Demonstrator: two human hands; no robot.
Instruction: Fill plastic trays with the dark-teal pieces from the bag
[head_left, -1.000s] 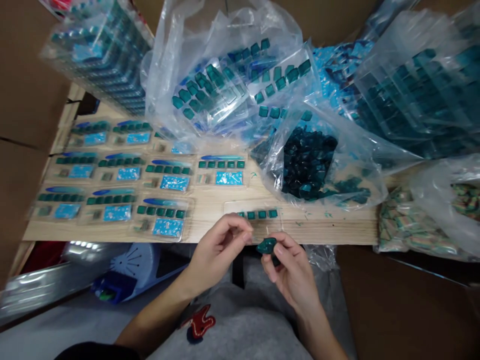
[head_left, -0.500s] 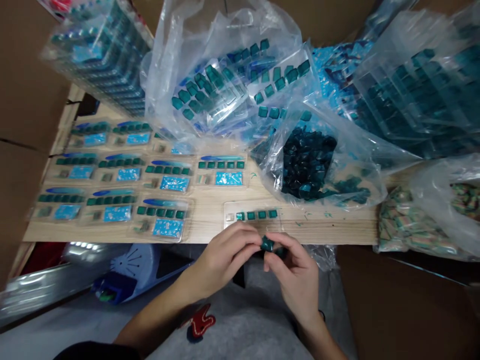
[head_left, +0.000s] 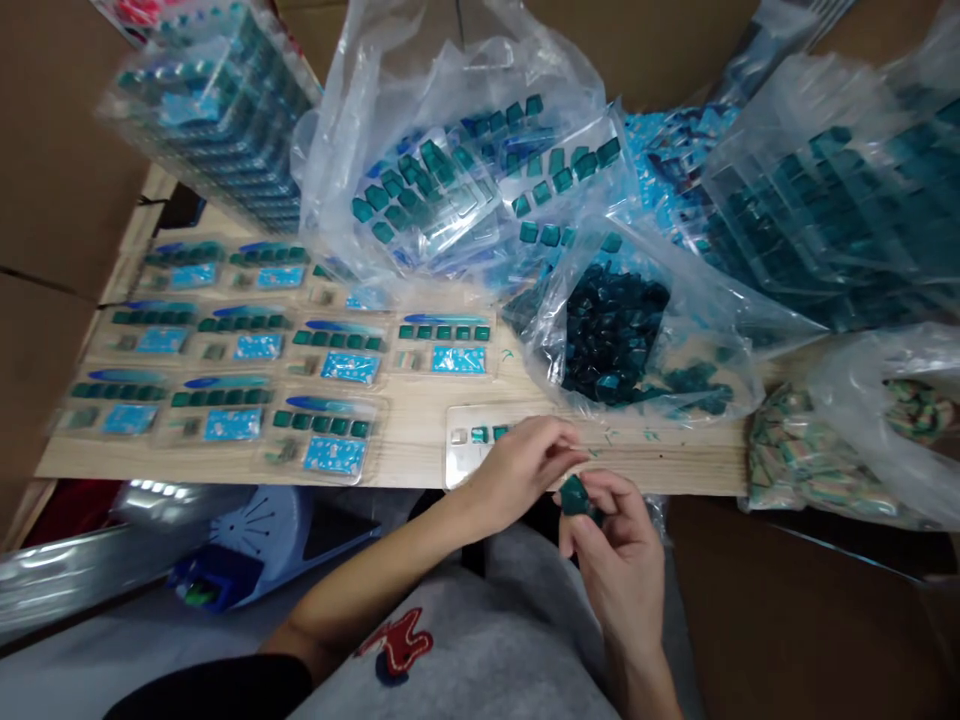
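My right hand (head_left: 619,545) holds a teal cup-shaped plastic piece (head_left: 575,496) between thumb and fingers, just off the table's front edge. My left hand (head_left: 529,465) is beside it, its thumb and fingertips pinched together; what they hold, if anything, I cannot make out. Partly under that hand lies a clear plastic tray (head_left: 460,466) with teal pieces in its top row; its right part is hidden. Behind the hands, an open clear bag (head_left: 551,345) holds a heap of loose dark teal pieces (head_left: 615,325).
Filled trays (head_left: 349,368) with a blue file-like strip, teal pieces and a blue packet stand in rows at left. A wrapped stack (head_left: 217,130) rises behind them. A big plastic bag (head_left: 330,170) holds more trays. At right sits a bag of striped small blocks (head_left: 810,455).
My left hand has moved right across the tray, away from the piece both hands held. My right hand has shifted slightly right, still holding a teal piece. The view has tilted slightly.
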